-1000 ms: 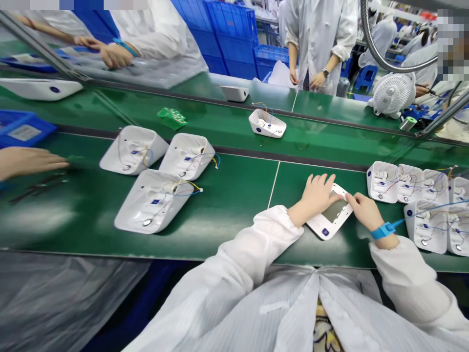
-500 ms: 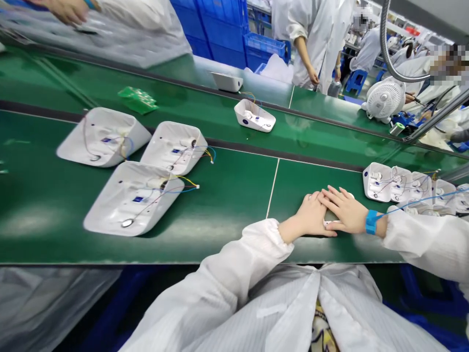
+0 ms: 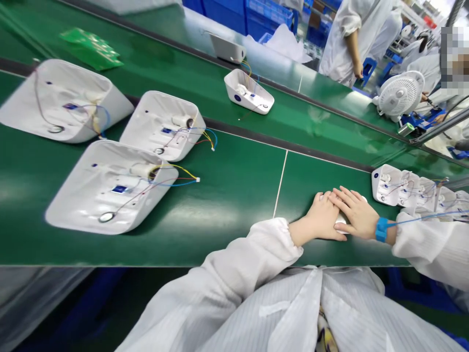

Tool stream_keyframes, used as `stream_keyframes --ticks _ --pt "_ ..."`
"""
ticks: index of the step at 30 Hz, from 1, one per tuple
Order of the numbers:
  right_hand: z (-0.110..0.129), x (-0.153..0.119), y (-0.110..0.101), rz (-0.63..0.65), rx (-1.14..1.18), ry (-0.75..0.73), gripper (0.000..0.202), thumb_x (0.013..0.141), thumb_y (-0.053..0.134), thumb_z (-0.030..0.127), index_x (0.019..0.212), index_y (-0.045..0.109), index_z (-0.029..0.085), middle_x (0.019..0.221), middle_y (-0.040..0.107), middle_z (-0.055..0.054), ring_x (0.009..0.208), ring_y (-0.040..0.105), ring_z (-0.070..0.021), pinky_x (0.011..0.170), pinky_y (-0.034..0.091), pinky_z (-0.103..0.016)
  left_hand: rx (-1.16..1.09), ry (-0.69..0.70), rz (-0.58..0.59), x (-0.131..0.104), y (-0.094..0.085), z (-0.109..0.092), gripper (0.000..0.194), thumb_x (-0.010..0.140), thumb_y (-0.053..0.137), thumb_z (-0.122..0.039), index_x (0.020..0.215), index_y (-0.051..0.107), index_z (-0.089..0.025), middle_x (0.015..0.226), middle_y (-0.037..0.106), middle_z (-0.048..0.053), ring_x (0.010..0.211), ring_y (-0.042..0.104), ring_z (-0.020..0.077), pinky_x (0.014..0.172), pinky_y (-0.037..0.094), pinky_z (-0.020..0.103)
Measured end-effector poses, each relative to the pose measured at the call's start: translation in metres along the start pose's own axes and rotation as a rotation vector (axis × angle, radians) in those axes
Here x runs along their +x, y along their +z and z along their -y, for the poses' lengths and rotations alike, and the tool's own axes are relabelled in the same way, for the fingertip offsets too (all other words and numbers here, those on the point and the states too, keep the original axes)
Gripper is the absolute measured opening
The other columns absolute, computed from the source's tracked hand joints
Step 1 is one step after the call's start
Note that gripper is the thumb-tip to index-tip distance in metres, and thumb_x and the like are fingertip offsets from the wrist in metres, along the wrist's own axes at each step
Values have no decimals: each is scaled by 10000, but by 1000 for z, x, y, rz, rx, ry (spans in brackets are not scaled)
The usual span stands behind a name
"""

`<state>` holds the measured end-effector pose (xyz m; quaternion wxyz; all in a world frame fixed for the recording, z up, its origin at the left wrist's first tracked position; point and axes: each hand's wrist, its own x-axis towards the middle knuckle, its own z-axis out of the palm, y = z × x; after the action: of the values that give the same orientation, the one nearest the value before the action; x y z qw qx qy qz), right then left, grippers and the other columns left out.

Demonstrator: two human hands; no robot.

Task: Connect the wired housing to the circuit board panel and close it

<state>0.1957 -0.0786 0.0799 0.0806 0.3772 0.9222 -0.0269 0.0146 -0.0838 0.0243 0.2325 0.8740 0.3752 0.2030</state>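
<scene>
Both hands lie flat, fingers together, on a white panel [image 3: 341,222] near the bench's [image 3: 234,230] front edge, right of the seam: left hand [image 3: 324,217] pressing, right hand [image 3: 355,215] partly over it. This looks like a press-fit step; next likely calls for even downward pressure. Open bench lies left toward three shells [image 3: 110,188]; a shell row [image 3: 406,188] crowds the right
</scene>
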Motion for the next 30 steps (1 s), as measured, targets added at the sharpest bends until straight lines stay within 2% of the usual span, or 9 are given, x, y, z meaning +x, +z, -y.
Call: stream_keyframes --ticks 6,13,16,18,21,23,26,28,30 --pt "-28 30 -6 -5 134 -9 776 1003 357 628 1587 268 125 1622 301 -194 1525 240 -328 1190 332 -542 -10 2 -54 -2 -3 0 1154 544 791 -691 1454 369 -120 1429 480 209 1308 432 393 1097 315 545" --pt "-25 37 -4 -13 235 1 783 958 477 630 1584 301 195 1571 408 -164 1457 384 -345 1148 405 -547 -26 14 -56 -1 -3 1 1110 574 791 -665 1451 375 -126 1414 489 212 1318 422 398 1109 303 546" --pt "-27 38 -3 -140 369 81 678 964 500 579 1528 400 217 1493 509 -152 1389 476 -329 1122 432 -541 -29 14 -70 -2 -2 0 1138 578 784 -642 1479 333 -114 1402 496 218 1281 456 395 1086 330 537" --pt "-32 34 -1 -357 488 221 578 963 521 543 1447 493 230 1424 570 -138 1322 539 -307 1105 447 -526 -13 14 -95 -4 0 0 1187 569 788 -627 1501 293 -84 1405 492 237 1280 460 406 1073 344 538" --pt "-33 15 5 -700 737 516 611 903 607 567 1406 506 236 1411 565 -141 1292 557 -312 1082 462 -535 60 84 -214 -9 4 4 1128 622 756 -588 1515 288 -82 1414 490 252 1284 467 421 1065 343 552" --pt "-24 -6 9 -678 989 600 717 873 634 597 1465 428 248 1428 551 -145 1268 579 -323 1037 499 -544 130 204 -354 -11 5 8 1007 714 698 -571 1517 304 -109 1422 498 249 1283 483 419 1094 305 574" --pt "3 -36 12 -550 1155 520 756 860 678 564 1492 391 264 1406 574 -126 1234 604 -319 1028 514 -534 188 367 -549 -10 4 18 907 829 624 -599 1541 267 -163 1431 512 228 1306 487 412 1164 202 629" --pt "22 -47 14 -673 1027 473 790 839 731 505 1505 375 269 1420 551 -122 1258 581 -318 1066 489 -524 138 426 -650 -7 2 25 973 835 635 -647 1569 189 -190 1448 496 220 1355 454 416 1184 193 646" --pt "33 -52 17 -813 871 436 862 807 774 469 1527 339 279 1427 522 -130 1277 559 -332 1083 468 -534 -22 408 -706 -4 -2 34 1074 795 670 -696 1580 136 -194 1488 440 238 1387 433 418 1169 284 622"
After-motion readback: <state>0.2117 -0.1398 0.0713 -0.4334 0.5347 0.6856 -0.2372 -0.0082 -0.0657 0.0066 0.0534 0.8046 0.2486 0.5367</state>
